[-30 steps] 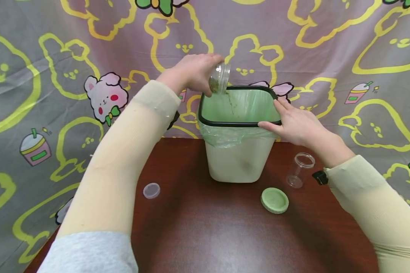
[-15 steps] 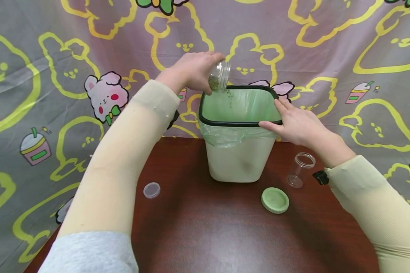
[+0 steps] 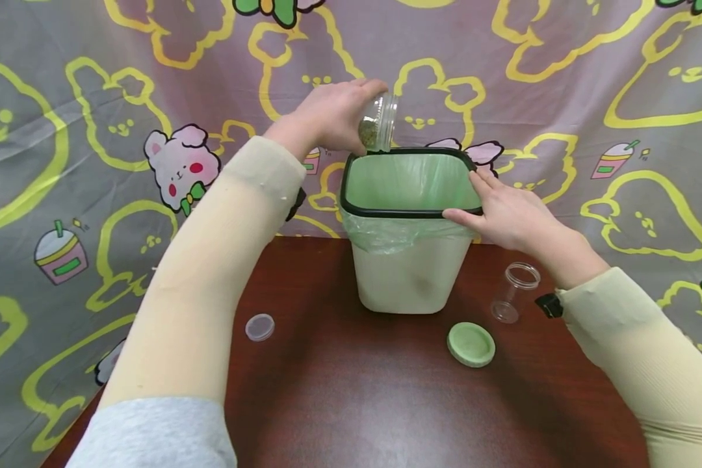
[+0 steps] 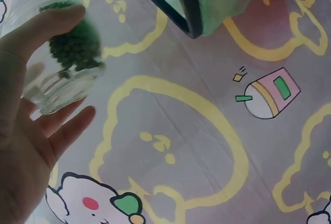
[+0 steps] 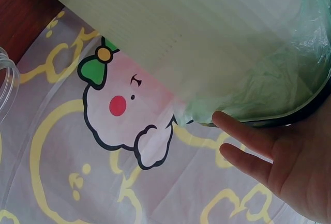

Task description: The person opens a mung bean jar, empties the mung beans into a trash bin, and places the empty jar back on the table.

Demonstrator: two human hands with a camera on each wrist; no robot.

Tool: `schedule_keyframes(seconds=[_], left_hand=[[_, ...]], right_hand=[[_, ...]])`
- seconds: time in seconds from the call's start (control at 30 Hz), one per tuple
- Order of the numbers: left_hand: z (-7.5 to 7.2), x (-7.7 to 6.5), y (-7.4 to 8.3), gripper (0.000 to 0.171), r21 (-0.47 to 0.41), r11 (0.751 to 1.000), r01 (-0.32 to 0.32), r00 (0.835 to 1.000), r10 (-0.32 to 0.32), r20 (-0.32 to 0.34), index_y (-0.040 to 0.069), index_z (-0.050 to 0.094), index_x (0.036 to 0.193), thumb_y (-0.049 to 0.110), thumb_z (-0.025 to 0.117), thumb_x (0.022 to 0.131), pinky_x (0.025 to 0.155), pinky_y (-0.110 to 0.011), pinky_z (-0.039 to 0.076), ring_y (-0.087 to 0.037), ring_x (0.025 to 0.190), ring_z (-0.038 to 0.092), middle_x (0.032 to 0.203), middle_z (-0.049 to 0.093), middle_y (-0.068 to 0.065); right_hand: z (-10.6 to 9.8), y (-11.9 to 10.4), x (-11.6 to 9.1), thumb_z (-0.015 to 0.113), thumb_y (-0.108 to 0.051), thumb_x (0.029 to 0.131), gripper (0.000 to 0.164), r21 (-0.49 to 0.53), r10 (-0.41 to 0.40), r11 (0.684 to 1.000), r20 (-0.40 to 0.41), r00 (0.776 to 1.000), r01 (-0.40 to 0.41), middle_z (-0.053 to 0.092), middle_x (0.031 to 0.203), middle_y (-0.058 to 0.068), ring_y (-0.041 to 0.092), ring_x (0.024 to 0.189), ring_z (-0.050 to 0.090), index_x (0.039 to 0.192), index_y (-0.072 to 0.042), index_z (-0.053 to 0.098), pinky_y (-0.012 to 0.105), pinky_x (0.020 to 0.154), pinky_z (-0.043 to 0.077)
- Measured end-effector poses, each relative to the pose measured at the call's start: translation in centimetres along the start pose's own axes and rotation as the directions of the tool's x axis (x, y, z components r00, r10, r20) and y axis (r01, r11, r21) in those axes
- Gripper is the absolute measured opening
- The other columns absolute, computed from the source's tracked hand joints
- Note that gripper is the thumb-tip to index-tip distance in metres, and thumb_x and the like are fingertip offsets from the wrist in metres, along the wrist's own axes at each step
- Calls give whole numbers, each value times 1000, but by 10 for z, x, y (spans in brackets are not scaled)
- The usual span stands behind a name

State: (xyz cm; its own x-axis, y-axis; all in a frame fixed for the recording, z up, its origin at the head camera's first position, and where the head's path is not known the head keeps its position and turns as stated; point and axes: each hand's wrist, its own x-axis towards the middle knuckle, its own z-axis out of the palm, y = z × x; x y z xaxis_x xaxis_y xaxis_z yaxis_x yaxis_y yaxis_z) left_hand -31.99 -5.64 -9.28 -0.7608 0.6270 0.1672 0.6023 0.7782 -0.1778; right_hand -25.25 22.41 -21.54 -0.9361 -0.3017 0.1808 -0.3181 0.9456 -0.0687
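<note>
My left hand (image 3: 335,117) grips a clear plastic jar (image 3: 379,122) tipped on its side, its mouth to the right. Small round green grains (image 4: 75,45) lie inside it in the left wrist view. The jar is just above the back left of the black rim (image 3: 409,213) of a pale waste bin (image 3: 406,279). A green bag (image 3: 380,237) lines the bin and folds over the outside. On the bin's right corner rests my right hand (image 3: 515,211), thumb along the front rim, straight fingers along the right side. What lies at the bottom of the bin is hidden.
A green lid (image 3: 470,344) lies on the dark wooden table (image 3: 374,390), in front of the bin. Right of it stands a clear jar (image 3: 511,292) without a lid. At left lies a small clear lid (image 3: 260,327). A patterned cloth (image 3: 210,65) hangs behind.
The left hand and its jar have risen slightly. Grains fell from the jar's mouth into the bin in the earlier frames; none are seen falling now. The right hand stays on the rim.
</note>
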Motion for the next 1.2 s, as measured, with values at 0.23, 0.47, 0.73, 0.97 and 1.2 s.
schedule_keyframes(seconds=[0.23, 0.47, 0.73, 0.97, 1.2], left_hand=[[2, 0, -1, 98, -3, 1000, -14, 999, 14, 29, 11, 23, 154, 20, 80, 75, 105, -45, 36, -28, 133, 41, 152, 35, -8], [4, 1, 1, 99, 15, 1000, -14, 1000, 14, 9, 12, 22, 154, 21, 80, 75, 101, -46, 40, -30, 128, 46, 152, 35, -8], [6, 5, 4, 99, 22, 1000, -16, 998, 15, 58, 13, 21, 155, 24, 80, 77, 103, -48, 37, -31, 133, 40, 154, 31, -8], [10, 5, 2, 98, 32, 999, -15, 998, 12, 69, 12, 22, 154, 24, 80, 75, 104, -49, 36, -29, 133, 41, 153, 33, -8], [10, 4, 0, 99, 24, 1000, -19, 999, 18, 30, 12, 22, 154, 23, 80, 75, 101, -47, 39, -30, 129, 45, 152, 34, -8]], right_hand=[[0, 0, 0, 33, -75, 90, 101, 0, 0, 1000, 1, 1000, 0, 13, 158, 21, 56, 127, 34, 153, 1, 17, 66, 92, 35], [0, -1, -1, 34, -75, 90, 101, 3, 4, 1000, 1, 1000, -4, 14, 158, 22, 58, 126, 34, 153, 2, 17, 67, 93, 34], [1, 0, -1, 34, -75, 90, 101, 1, 4, 1000, -1, 1000, -4, 14, 158, 22, 57, 127, 33, 153, 2, 18, 67, 94, 33], [0, 0, 0, 34, -75, 90, 101, -1, 4, 1000, 2, 1000, -4, 14, 158, 22, 57, 127, 34, 153, 2, 18, 67, 94, 33], [0, 0, 0, 34, -75, 90, 101, -2, -1, 1000, -2, 1000, 1, 14, 158, 22, 57, 127, 34, 153, 2, 18, 67, 93, 34]])
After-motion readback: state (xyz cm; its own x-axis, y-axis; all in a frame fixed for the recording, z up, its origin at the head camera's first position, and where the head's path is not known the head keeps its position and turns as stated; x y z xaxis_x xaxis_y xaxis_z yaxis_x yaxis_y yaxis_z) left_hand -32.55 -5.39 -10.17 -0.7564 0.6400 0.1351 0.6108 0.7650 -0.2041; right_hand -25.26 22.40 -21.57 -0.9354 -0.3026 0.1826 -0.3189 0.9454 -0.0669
